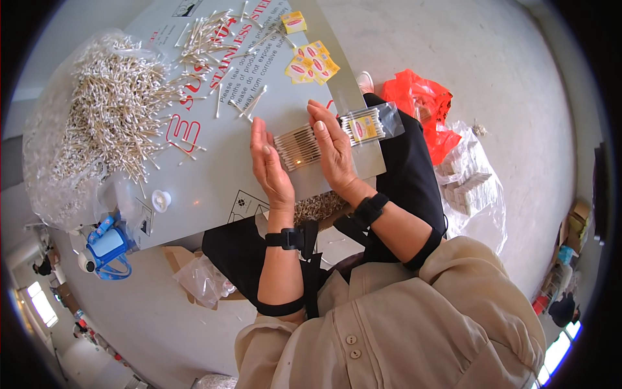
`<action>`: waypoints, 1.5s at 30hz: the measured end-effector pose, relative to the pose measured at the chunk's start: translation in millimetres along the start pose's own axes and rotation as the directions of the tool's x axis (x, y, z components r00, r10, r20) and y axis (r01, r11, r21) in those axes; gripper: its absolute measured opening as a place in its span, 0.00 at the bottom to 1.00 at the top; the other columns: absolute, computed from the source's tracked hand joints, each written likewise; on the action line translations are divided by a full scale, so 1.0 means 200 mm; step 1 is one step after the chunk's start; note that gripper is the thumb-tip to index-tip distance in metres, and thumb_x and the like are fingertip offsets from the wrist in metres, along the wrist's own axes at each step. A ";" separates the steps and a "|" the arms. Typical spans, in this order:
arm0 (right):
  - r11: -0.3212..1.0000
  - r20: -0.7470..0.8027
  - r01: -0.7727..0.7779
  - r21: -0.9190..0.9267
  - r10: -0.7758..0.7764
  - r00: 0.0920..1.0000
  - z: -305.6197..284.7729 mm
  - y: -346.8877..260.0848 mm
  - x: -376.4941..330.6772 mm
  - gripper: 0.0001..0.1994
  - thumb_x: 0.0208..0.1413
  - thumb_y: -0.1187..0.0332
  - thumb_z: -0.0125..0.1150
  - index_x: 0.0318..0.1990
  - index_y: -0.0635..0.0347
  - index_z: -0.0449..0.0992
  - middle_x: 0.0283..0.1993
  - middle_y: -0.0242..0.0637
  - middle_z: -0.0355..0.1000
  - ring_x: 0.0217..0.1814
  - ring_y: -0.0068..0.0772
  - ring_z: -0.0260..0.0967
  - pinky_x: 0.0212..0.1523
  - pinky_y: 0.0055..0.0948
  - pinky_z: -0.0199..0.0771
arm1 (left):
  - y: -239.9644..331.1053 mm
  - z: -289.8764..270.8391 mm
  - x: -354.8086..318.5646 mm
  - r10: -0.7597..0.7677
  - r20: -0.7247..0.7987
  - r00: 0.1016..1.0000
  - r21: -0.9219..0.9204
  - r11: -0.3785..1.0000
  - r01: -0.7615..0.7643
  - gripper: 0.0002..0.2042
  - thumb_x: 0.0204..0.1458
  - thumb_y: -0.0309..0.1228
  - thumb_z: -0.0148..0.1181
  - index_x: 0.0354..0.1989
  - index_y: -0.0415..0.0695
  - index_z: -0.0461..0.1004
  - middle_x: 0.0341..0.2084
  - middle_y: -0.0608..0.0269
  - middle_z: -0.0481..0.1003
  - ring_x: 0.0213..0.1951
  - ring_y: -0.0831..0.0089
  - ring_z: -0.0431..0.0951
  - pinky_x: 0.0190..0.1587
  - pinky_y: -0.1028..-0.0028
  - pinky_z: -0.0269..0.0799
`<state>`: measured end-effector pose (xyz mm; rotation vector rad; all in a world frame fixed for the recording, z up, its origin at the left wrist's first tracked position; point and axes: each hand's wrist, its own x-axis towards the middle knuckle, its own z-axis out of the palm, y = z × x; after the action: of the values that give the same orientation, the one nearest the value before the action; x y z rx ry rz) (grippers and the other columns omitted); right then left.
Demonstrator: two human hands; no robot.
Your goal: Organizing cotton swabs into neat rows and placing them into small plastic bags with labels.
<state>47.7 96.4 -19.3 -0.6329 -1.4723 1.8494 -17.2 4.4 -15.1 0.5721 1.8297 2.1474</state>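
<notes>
A row of cotton swabs (299, 150) lies side by side on the grey sheet-covered table (223, 159), between my two hands. My left hand (271, 170) stands on edge at the row's left end, fingers straight and together. Along the right end, my right hand (334, 154) rests with its fingers stretched out and covers some swab tips. Just beyond it, a clear plastic pouch (390, 120) holds swabs and a yellow label card (364, 128). Farther off lie several loose yellow cards (312, 63). Scattered swabs (253, 104) are near my left fingertips.
A large heap of swabs (110, 97) in clear plastic fills the table's left side. A small white cap (161, 200) and a blue bottle (107, 245) are near its left corner. Right of my legs are a red bag (418, 107) and a clear bag of packs (472, 188).
</notes>
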 end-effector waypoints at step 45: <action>0.567 0.365 0.388 -0.726 -0.161 0.917 -0.25 -0.13 -0.10 0.02 0.51 0.73 0.61 0.32 0.58 0.76 0.31 0.39 0.70 0.31 0.48 0.73 0.31 0.41 0.74 | 0.04 -0.05 -0.11 -0.072 0.470 0.880 0.862 0.252 -0.440 0.43 0.53 0.54 0.58 0.72 0.43 0.48 0.72 0.51 0.50 0.73 0.55 0.47 0.71 0.46 0.38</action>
<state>102.7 116.8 -6.4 -0.4984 -2.4466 0.9707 -1.3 -15.5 -11.7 1.4284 2.6927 0.4929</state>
